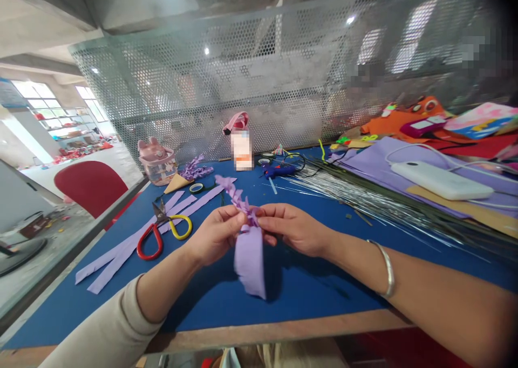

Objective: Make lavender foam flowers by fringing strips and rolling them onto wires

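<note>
Between my two hands is a purple strip (250, 260), its upper part twisted and frilled into a narrow stem shape and its wide end hanging down over the blue table. My left hand (220, 232) pinches the frilled part from the left. From the right, my right hand (293, 229) grips the same part with thumb and fingers, close to my left fingertips. Scissors (161, 217) with one red and one yellow handle lie open left of my hands, on flat purple strips (121, 254). A bunch of frilled purple pieces (196, 168) sits farther back.
A blue glue gun (279, 170), green tape (196, 188) and a pink-lidded container (157, 163) stand or lie behind my hands. Thin wires (335, 187), purple sheets (372, 163) and a white power bank (441, 180) cover the right side. A perforated metal screen (243, 82) rises behind.
</note>
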Available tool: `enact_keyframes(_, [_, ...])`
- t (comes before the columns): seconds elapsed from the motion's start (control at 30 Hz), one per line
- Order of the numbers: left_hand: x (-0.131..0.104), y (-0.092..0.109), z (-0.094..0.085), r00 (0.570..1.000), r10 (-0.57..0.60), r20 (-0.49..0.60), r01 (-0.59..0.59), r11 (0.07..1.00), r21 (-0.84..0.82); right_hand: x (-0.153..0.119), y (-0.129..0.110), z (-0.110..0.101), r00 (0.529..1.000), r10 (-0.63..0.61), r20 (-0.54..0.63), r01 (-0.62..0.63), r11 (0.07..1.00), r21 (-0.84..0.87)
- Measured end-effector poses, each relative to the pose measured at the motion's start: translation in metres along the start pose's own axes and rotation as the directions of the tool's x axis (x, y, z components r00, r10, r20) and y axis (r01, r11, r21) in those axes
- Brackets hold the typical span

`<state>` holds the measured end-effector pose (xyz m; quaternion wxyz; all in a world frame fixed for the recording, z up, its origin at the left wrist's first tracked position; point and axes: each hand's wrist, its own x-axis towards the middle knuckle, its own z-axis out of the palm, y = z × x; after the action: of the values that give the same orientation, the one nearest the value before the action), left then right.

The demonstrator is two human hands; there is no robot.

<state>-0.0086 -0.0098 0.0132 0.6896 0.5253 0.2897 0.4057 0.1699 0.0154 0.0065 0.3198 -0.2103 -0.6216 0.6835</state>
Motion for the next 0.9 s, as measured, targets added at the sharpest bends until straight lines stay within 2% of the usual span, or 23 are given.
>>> enact_keyframes(0.1, [0.001,0.000,0.001,0.999,0.031,-0.043,-0.032,0.999,-0.023,-0.001,-0.003,-0.001,0.998,-0.038,-0.041,0.030,0.984,-0.173])
enact_keyframes(0.2, [0.005,-0.005,0.000,0.973,0.073,-0.218,-0.050,0.993,0.108,-0.002,-0.004,-0.002,0.994,-0.073,-0.081,0.040,0.934,-0.356])
enact_keyframes(0.27, [0.007,-0.008,-0.002,0.950,0.102,-0.296,-0.051,0.983,0.175,-0.002,-0.004,-0.001,0.985,-0.106,-0.133,0.036,0.894,-0.446])
enact_keyframes(0.37, [0.008,-0.010,-0.003,0.944,0.111,-0.310,-0.059,0.983,0.171,0.000,-0.003,0.000,0.983,-0.095,-0.159,0.010,0.886,-0.464])
enact_keyframes(0.5, [0.005,-0.006,0.001,0.964,0.027,-0.263,-0.014,0.999,0.050,0.002,-0.001,-0.003,0.986,-0.028,-0.165,-0.031,0.937,-0.348])
enact_keyframes(0.57, [0.004,-0.004,0.003,0.969,-0.020,-0.245,0.026,0.999,0.021,0.003,0.000,-0.007,0.983,-0.032,-0.183,-0.038,0.929,-0.368])
enact_keyframes(0.63, [0.006,-0.004,0.001,0.961,-0.018,-0.276,0.029,0.999,0.036,0.005,0.002,-0.010,0.978,-0.042,-0.207,-0.051,0.904,-0.425])
enact_keyframes(0.67, [0.008,-0.005,-0.002,0.942,0.015,-0.336,0.002,0.999,0.051,0.005,0.003,-0.011,0.975,-0.038,-0.218,-0.066,0.890,-0.451])
enact_keyframes(0.7, [0.011,-0.006,-0.007,0.905,0.066,-0.420,-0.038,0.996,0.076,0.006,0.005,-0.013,0.973,-0.029,-0.228,-0.086,0.875,-0.477])
enact_keyframes(0.73, [0.014,-0.007,-0.012,0.847,0.134,-0.514,-0.085,0.989,0.118,0.007,0.007,-0.014,0.972,-0.018,-0.235,-0.108,0.851,-0.513])
enact_keyframes(0.8, [0.019,-0.007,-0.025,0.682,0.315,-0.661,-0.153,0.944,0.292,0.008,0.011,-0.016,0.973,-0.030,-0.230,-0.130,0.753,-0.645])
enact_keyframes(0.83, [0.021,-0.007,-0.032,0.612,0.426,-0.667,-0.163,0.892,0.421,0.008,0.012,-0.017,0.973,-0.060,-0.223,-0.127,0.669,-0.733])
enact_keyframes(0.87, [0.022,-0.006,-0.038,0.570,0.536,-0.622,-0.156,0.814,0.559,0.008,0.013,-0.017,0.972,-0.099,-0.215,-0.123,0.567,-0.815])
enact_keyframes(0.9, [0.022,-0.004,-0.043,0.564,0.626,-0.538,-0.140,0.714,0.686,0.007,0.013,-0.018,0.967,-0.141,-0.210,-0.123,0.461,-0.879])
